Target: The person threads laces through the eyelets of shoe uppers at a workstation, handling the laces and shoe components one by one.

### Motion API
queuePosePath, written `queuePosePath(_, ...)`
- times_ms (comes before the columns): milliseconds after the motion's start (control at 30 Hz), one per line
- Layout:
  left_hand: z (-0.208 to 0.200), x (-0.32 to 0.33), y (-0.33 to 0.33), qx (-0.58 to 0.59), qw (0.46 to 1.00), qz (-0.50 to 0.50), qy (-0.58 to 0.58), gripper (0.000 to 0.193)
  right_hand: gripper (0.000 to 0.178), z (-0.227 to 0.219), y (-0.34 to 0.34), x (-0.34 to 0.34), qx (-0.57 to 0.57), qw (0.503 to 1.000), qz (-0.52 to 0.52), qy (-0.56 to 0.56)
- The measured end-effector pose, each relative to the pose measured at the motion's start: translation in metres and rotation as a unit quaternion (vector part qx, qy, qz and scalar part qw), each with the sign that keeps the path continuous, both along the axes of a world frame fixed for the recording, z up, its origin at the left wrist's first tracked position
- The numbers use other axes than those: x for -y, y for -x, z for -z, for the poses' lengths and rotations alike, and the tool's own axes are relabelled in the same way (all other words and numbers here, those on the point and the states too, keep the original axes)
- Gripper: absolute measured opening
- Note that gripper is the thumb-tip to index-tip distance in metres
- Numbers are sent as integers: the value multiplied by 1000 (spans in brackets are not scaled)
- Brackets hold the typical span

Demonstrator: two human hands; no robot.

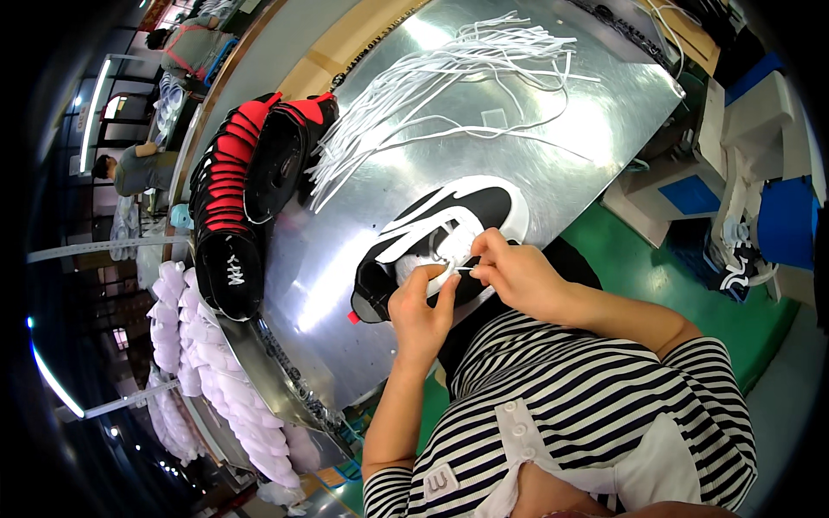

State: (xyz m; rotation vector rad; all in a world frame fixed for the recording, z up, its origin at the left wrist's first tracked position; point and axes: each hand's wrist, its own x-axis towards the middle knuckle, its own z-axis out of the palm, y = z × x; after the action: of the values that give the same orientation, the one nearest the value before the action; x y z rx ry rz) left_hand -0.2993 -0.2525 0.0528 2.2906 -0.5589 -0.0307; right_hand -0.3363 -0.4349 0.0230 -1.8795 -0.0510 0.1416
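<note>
A black and white sneaker [399,245] with a small red tab lies in front of me on the metal tabletop [332,350]. My left hand [420,318] is at its opening, thumb and fingers pinched on a white shoelace [465,268]. Just to the right, my right hand [522,278] pinches the same lace, and a short piece of it shows between my fingertips. Both hands cover part of the sneaker's lacing area, so how far the lace runs through the eyelets is hidden.
Many loose white shoelaces [449,82] are spread across the far tabletop. Black and red shoes [226,177] stand along the left edge. Beyond that edge hang white wrapped bundles [229,380]. Blue and beige bins [691,192] stand at right. Two other people are far left.
</note>
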Motion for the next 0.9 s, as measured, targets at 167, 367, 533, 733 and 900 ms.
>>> queuePosePath(167,1,5,6,-13,1000,9,7,17,25,7,-7,-7,53,998,-8,41)
queuePosePath(367,2,-1,7,149,986,23,-73,15,26,-23,-2,37,24,992,-54,114)
queuePosePath(533,4,-1,8,202,972,79,-89,16,18,-34,-41,12,162,972,-158,63)
queuePosePath(733,8,-8,11,238,964,97,-65,23,21,-24,-52,8,76,956,-208,193)
queuePosePath(900,6,-8,8,202,971,118,-39,21,21,-27,-55,11,16,984,-171,40)
